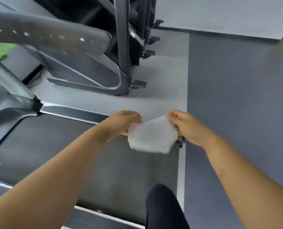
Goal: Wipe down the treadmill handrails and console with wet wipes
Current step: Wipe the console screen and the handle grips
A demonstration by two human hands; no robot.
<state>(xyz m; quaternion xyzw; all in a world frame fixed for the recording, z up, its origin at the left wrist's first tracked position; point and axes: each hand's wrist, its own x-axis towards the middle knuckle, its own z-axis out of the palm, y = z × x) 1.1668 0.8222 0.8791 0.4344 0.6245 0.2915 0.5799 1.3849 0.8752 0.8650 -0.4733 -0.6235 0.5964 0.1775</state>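
- The left hand [121,124] and the right hand [187,128] hold a white wet wipe [151,138] between them, each pinching one upper corner.
- The fingers [132,115] of the left hand are closed on the wipe's left edge; those of the right hand are closed on its right corner.
- The wipe hangs spread out in the air above the treadmill belt [71,154], touching only the hands.
- The treadmill handrail [46,35], dark and padded, runs across the upper left, well apart from the wipe.
- A dark trouser leg [163,209] shows at the bottom edge, over the belt.
- Folded black frames [129,38] stand on the grey floor [162,80] beyond the treadmill.
- The picture is somewhat blurred, so the wipe's folds cannot be made out.
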